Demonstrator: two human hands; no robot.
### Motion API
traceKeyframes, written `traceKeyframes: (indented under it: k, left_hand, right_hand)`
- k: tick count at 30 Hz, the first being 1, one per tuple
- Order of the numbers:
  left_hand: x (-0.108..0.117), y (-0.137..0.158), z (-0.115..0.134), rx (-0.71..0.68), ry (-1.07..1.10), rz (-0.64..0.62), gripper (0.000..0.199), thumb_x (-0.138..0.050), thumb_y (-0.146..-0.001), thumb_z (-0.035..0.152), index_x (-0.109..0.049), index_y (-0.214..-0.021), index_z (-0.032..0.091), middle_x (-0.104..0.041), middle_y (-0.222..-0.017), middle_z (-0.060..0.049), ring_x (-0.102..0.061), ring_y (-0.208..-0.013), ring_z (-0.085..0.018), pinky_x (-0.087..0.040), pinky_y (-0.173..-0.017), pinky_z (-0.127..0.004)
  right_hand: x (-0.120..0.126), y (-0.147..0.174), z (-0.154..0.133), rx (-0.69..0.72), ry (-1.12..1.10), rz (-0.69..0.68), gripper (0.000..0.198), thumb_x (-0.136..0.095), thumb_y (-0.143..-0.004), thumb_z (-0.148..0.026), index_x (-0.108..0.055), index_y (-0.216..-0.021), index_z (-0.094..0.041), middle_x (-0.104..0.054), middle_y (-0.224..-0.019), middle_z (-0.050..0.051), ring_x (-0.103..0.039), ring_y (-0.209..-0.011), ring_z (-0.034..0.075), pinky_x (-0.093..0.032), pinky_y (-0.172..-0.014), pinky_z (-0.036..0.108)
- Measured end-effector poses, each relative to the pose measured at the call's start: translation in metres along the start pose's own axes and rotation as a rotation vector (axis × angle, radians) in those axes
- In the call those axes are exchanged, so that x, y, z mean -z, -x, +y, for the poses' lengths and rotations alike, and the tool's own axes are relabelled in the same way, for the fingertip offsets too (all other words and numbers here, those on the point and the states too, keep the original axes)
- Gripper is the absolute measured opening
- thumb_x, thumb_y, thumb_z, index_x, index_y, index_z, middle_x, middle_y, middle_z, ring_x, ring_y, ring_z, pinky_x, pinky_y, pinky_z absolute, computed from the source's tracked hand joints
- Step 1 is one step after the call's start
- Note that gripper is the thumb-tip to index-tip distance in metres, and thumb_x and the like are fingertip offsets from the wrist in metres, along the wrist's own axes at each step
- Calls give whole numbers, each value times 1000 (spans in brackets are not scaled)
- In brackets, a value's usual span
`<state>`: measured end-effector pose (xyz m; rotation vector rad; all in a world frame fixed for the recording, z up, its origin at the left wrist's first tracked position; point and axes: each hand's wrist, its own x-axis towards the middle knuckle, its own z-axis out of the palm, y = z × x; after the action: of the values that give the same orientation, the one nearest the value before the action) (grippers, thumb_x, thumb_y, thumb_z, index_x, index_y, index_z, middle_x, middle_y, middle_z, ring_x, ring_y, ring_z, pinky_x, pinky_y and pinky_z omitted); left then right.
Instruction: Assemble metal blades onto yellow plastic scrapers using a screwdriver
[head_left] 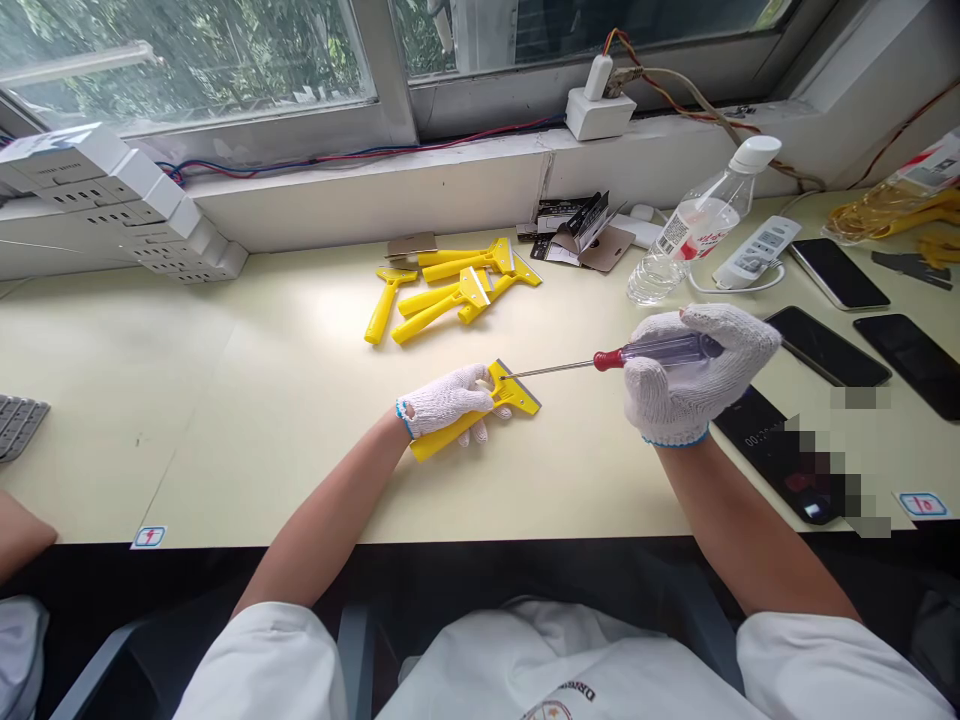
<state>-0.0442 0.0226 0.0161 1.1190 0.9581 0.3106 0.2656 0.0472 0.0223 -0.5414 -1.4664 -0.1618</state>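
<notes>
In a white knit glove, my left hand (454, 398) is closed around a yellow scraper (517, 393), gripping it near where the handle meets the wide head. The scraper lies slanted just over the table, its head toward the right. My right hand (694, 375), gloved too, is wrapped around a screwdriver (609, 359) with a clear purplish handle and a red collar. Its long thin shaft points left, and the tip meets the scraper's head at a small screw or hole, too small to tell which. Beyond my hands lies a pile of several yellow scrapers (450, 290).
A water bottle (697, 225) and a power strip (757, 252) stand behind my right hand. Several phones (829, 345) lie at the right. Dark card packets (581, 230) rest by the wall. White boxes (150, 205) are stacked at the left. Another person's arm (22, 535) shows at far left.
</notes>
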Motion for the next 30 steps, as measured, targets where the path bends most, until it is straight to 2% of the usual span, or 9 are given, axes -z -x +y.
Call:
traceKeyframes:
  k: [3,5,8,12,16,19,25,27,30]
  left_hand:
    - [0,0,-1,-1,4,2,43,-79,-95,40,-56,-127,24,-80,-129,-14,-79,-72,-18,-60,-54,-26]
    - [0,0,-1,-1,9,1,42,-79,-95,40,-55,-126,24,-80,-130,-14,-79,-72,-18,-60,-54,-26]
    - [0,0,-1,-1,10,-2,43,-81,-95,41,-55,-125,24,-80,-132,-14,-79,-72,-18,-60,-53,-26]
    - [0,-1,0,-1,2,-3,46,-81,-94,42,-56,-128,23,-80,-132,-15,-79,-72,-18,-60,-53,-26]
    - [0,0,1,-1,4,-1,47,-82,-93,42,-55,-128,23,-81,-129,-14,-79,-72,-18,-60,-53,-26]
    - [0,0,0,-4,4,-5,46,-81,-94,42,-56,-127,23,-80,-129,-14,-80,-72,-18,-60,-54,-26]
    - [0,-1,-1,1,14,4,45,-82,-93,39,-55,-125,23,-80,-130,-14,-80,-71,-18,-60,-53,-27]
    - [0,-1,-1,3,15,4,45,-82,-93,39,-55,-125,23,-80,-130,-14,-80,-71,-18,-60,-53,-27]
    - [1,-1,-1,-5,8,2,44,-81,-95,41,-55,-125,23,-80,-130,-14,-80,-72,-18,-60,-54,-27]
  right_hand:
    - [1,1,-1,7,70,24,55,-89,-86,-46,-69,-133,-26,-58,-115,6,-59,-62,9,-54,-48,26]
    - [-1,-1,-3,-21,61,30,51,-86,-87,-43,-68,-132,-25,-57,-116,6,-58,-63,8,-55,-49,26]
    - [-6,-3,-5,-96,-10,21,47,-79,-91,-41,-63,-132,-26,-56,-117,5,-63,-67,10,-60,-56,30]
    - [-5,-4,-3,-121,-31,-11,48,-76,-93,-51,-60,-131,-27,-57,-115,4,-67,-70,12,-63,-63,34]
    - [4,-5,-3,-54,107,-5,42,-77,-96,-53,-65,-122,-22,-59,-108,5,-63,-67,11,-57,-60,29]
    - [7,-6,-5,-85,210,-1,36,-78,-95,-48,-65,-115,-22,-59,-103,6,-59,-67,11,-53,-59,28]
    - [-1,-7,-10,-166,86,-14,35,-65,-98,-49,-57,-121,-25,-54,-108,4,-63,-66,12,-58,-64,33]
    - [-1,-6,-10,-173,83,-27,37,-64,-98,-54,-56,-121,-25,-55,-108,5,-66,-67,14,-59,-65,35]
    - [6,-3,-10,-165,191,-37,47,-65,-98,-66,-57,-116,-23,-57,-106,7,-65,-67,15,-57,-62,36]
